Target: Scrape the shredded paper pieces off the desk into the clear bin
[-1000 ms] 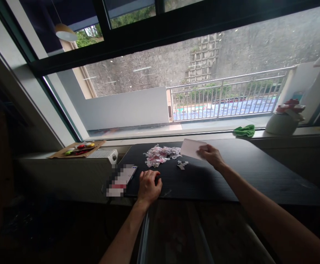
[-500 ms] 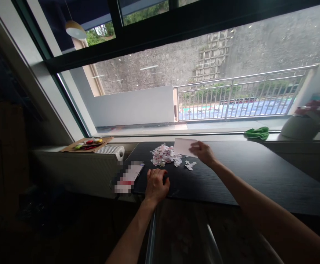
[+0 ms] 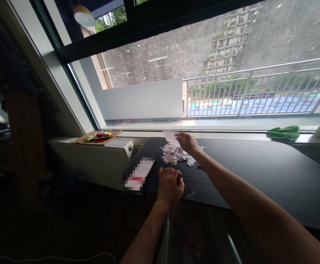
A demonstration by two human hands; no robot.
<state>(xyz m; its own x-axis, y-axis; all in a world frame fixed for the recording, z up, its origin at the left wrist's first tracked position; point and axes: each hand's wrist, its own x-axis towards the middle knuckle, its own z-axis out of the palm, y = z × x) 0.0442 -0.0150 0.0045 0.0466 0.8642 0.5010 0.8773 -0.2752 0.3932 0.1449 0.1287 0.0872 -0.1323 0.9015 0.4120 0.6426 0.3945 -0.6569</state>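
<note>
A dark bench [image 3: 259, 161] is positioned below a wide window [image 3: 160, 27], through which a metal railing [image 3: 249, 95] and a grey rock face [image 3: 162, 62] are seen. A folded green cloth [image 3: 283, 133] is placed on the sill at the right. To the left of the bench, a radiator [image 3: 102, 161] is fitted, and on its top a brown board [image 3: 79, 140] is laid, by which several small coloured items [image 3: 99, 137] are carried.

A pile of torn paper scraps [image 3: 172, 153] is located on the left part of the bench. A pale paper sheet [image 3: 170, 137] is pinched at its right end between the thumb and fingers of the right hand [image 3: 187, 143] and is held over the pile; whether the pile is touched by it cannot be told. Part of the pile is hidden by the right hand.

The left hand [image 3: 169, 183] is rested at the near edge of the bench, with its fingers bent; whether anything is covered by it cannot be told. Just beside it, at the left edge, a flat device [image 3: 139, 174] with a pixelated face is located.
</note>
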